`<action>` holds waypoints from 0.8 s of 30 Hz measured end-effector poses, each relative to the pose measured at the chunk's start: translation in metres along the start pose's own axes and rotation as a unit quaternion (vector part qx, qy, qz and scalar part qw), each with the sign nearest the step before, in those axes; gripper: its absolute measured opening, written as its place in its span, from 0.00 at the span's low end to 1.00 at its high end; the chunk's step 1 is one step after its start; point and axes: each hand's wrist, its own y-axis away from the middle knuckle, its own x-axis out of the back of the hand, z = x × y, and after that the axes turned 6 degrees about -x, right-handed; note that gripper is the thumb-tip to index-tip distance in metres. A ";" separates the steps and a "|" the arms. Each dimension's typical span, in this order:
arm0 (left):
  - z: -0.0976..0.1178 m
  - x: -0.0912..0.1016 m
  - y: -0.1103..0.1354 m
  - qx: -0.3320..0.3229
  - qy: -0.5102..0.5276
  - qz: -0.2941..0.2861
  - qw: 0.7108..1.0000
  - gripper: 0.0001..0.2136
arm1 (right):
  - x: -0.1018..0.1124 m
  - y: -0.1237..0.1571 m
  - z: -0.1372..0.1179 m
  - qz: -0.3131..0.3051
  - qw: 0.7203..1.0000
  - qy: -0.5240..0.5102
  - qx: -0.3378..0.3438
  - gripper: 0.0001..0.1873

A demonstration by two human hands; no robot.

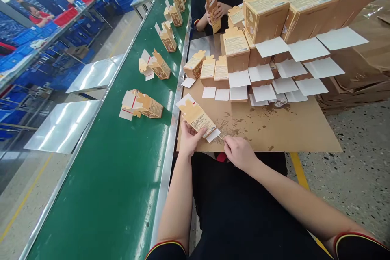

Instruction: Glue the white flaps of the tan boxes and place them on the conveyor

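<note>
A small tan carton (pixel 197 118) with white flaps lies on the brown cardboard sheet (pixel 274 130) near its front left corner. My left hand (pixel 189 138) grips the carton's near end from below, fingers curled on it. My right hand (pixel 239 152) sits just right of the carton, fingers pinched together on a thin strip by the white flap (pixel 213 135); what it pinches is too small to name.
Several folded cartons with white flaps (pixel 237 48) stack at the sheet's far side. A green conveyor belt (pixel 122 178) on my left carries several cartons (pixel 146 105). Another person (pixel 219 4) sits beyond, holding a carton. Larger boxes (pixel 304 4) pile at the right.
</note>
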 end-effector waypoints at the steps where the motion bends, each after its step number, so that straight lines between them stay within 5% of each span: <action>1: 0.001 0.000 0.000 0.002 -0.004 -0.006 1.000 0.39 | -0.003 0.000 -0.001 -0.004 1.000 0.012 0.005 0.13; 9: 0.008 -0.012 0.012 -0.047 -0.068 -0.001 0.997 0.40 | 0.009 0.012 -0.010 0.001 0.996 -0.052 0.068 0.15; 17: -0.010 -0.020 0.034 -0.086 -0.170 0.018 0.982 0.38 | 0.065 0.047 0.008 0.001 0.992 -0.120 -0.042 0.12; 24: -0.010 -0.026 0.030 -0.098 -0.150 0.021 0.984 0.36 | 0.056 0.043 -0.010 -0.037 0.978 -0.203 -0.041 0.11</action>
